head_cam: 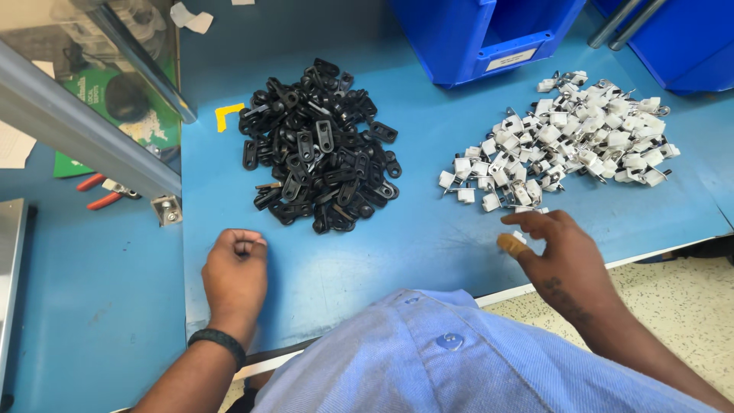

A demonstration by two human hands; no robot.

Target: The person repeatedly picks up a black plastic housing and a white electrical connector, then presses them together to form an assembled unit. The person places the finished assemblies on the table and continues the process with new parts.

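- The left hand (235,269) is resting on the smooth blue table (428,229), curled into a loose fist, grasping nothing visible.
- The right hand (556,248) is pinching a small white clip (519,237) between bandaged thumb and fingers, at the near edge of the white clips pile (566,141).
- Glossy black plastic links (317,145), flat with holes, are lying heaped between the hands, farther back.

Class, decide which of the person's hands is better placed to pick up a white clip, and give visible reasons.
Probably the right hand: its fingertips sit at the near edge of the white clip pile. The left hand rests closed below the black pile.
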